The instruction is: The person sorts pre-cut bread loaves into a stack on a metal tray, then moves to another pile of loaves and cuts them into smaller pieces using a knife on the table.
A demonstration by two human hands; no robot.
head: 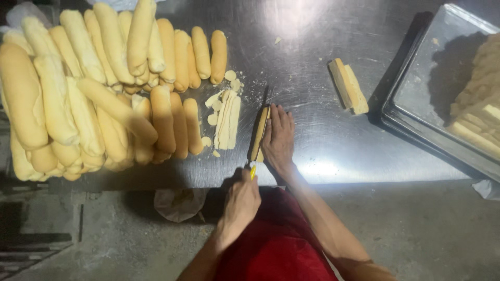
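Note:
My left hand (240, 200) is closed around the yellow handle of a knife (253, 170). Its dark blade runs away from me along the left side of a long bread roll (259, 132) lying on the steel table (312, 47). Pressing down on that roll is my right hand (278, 138), laid flat with the fingers pointing away from me. Just left of the blade lie thin pale trimmed strips and small round end pieces (226, 119).
A big pile of long bread rolls (94, 88) fills the table's left side. Two cut bread sticks (348, 86) lie to the right. A metal tray (416, 93) at the far right holds stacked cut pieces (482, 109). The table's front edge is close to my body.

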